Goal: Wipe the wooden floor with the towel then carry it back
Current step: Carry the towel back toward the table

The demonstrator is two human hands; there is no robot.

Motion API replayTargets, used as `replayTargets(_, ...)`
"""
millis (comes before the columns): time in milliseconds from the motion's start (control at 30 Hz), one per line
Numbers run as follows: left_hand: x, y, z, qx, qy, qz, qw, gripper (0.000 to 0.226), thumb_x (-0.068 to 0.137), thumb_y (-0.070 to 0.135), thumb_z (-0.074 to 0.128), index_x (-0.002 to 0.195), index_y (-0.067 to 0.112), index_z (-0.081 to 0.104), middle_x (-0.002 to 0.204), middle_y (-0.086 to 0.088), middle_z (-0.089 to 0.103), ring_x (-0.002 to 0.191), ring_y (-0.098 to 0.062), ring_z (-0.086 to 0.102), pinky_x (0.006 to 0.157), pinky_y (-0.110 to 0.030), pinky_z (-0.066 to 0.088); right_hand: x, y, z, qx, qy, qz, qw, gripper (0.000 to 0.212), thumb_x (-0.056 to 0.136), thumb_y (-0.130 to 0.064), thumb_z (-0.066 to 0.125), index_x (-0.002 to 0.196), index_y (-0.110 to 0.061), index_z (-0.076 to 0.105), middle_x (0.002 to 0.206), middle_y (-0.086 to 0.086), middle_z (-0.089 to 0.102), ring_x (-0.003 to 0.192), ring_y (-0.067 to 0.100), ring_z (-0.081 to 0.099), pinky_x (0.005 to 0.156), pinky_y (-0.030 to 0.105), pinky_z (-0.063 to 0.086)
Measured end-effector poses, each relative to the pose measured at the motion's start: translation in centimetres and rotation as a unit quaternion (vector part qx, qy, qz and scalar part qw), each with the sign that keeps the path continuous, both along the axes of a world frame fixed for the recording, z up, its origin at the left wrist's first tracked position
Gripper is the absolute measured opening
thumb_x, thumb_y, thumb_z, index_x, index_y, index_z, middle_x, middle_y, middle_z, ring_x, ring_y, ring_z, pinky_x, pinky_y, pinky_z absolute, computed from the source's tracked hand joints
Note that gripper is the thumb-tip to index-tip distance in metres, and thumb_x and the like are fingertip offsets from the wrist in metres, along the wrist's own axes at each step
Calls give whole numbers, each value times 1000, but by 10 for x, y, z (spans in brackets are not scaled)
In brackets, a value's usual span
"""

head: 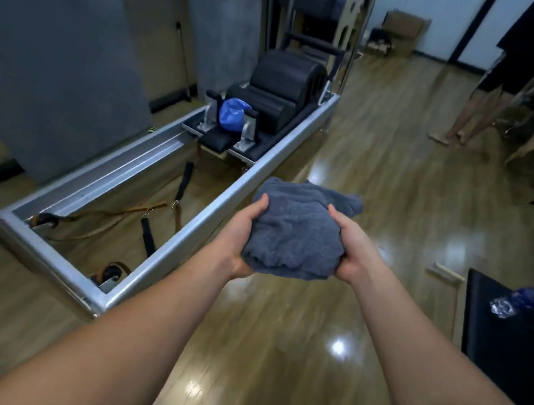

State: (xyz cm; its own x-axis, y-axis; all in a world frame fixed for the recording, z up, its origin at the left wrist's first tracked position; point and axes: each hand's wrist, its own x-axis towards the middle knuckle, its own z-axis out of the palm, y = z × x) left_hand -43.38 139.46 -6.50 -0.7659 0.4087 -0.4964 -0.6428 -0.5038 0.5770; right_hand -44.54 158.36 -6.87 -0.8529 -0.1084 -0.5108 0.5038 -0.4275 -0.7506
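Towel [296, 231], grey and bunched, is held up in the air above the floor [270, 359], just right of the frame [184, 235], level with its near half. It is gripped from both sides. The left hand [240, 233] is curled round the towel's left edge, thumb laid on top. The right hand [352, 249] is curled round its right edge, thumb pressed into the cloth. Both bare arms are stretched forward. The floor is glossy wood, with light spots reflected on it right of the frame.

The frame is long, made of metal and set on the floor. Black straps [186, 176] are seen inside it near its near end. A blue bag [232, 114] is lodged between two padded posts on the carriage in the frame's far half. A black curved pad [284, 76] is seen just behind the bag. Well right of the frame, a bottle [521, 299] is laid on its side on a black mat [512, 360]. A wooden stick [445, 272] is lying on the floor between the frame and the mat. A standing person's legs [474, 105] are seen far right of the frame's far end. A box [402, 31] is set against the wall beyond that end.
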Motion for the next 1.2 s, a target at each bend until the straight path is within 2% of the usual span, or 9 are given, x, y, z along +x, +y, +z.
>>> replayTargets(100,9,-25,24,-102,37,23,994,49,92,49,61,121,9,66,111,-14,74,101,-30,72,90,-40,55,9,-33,23,32,70,-26,997,40,101,-34,56,136,-15,56,128,18,66,113,36,67,93,51,54)
replayTargets(200,21,-68,41,-169,83,74,979,49,92,43,66,124,5,63,113,-15,72,105,-31,70,102,-46,51,20,-81,47,71,129,-34,989,34,102,-26,56,134,-17,55,122,15,70,107,33,70,83,48,59)
replayTargets(267,36,-110,48,-213,101,113,965,44,94,36,66,126,8,61,111,-13,73,100,-30,71,95,-46,55,31,-124,59,102,142,-22,984,34,101,-23,58,133,-14,55,122,14,69,106,34,69,83,49,59)
replayTargets(400,86,-221,54,-220,88,194,952,33,93,32,64,120,13,63,100,-11,76,86,-30,75,65,-37,60,56,-230,73,164,182,44,969,28,99,-21,62,126,-17,57,117,5,70,106,27,68,90,48,56)
replayTargets(600,200,-401,65,-220,22,356,908,26,92,27,58,108,8,67,95,-14,75,79,-30,72,70,-39,58,112,-428,80,182,273,220,919,18,97,-17,63,114,-22,59,106,-4,71,98,17,67,80,32,53)
replayTargets(733,268,-498,81,-233,20,457,858,24,96,24,53,106,6,67,91,-13,75,74,-28,72,64,-36,58,152,-552,83,162,320,301,884,15,96,-17,65,110,-23,63,106,-1,73,106,23,67,94,38,53)
replayTargets(800,297,-535,85,-246,25,496,832,27,97,27,57,109,5,67,97,-13,75,81,-29,73,70,-38,59,169,-603,84,151,332,336,868,15,95,-17,66,107,-24,64,106,0,74,105,24,68,97,43,53)
replayTargets(1033,360,-647,78,-349,-10,625,698,27,90,25,72,109,8,64,103,-15,75,87,-31,74,78,-49,60,204,-762,90,106,374,471,792,12,94,-22,66,97,-34,64,100,-7,75,94,17,71,95,46,55)
replayTargets(1200,372,-719,81,-367,-16,693,620,16,94,27,66,108,19,66,99,-7,76,85,-25,75,74,-43,60,206,-861,92,50,381,543,747,14,96,-23,63,101,-36,64,100,-7,75,92,16,72,94,48,56)
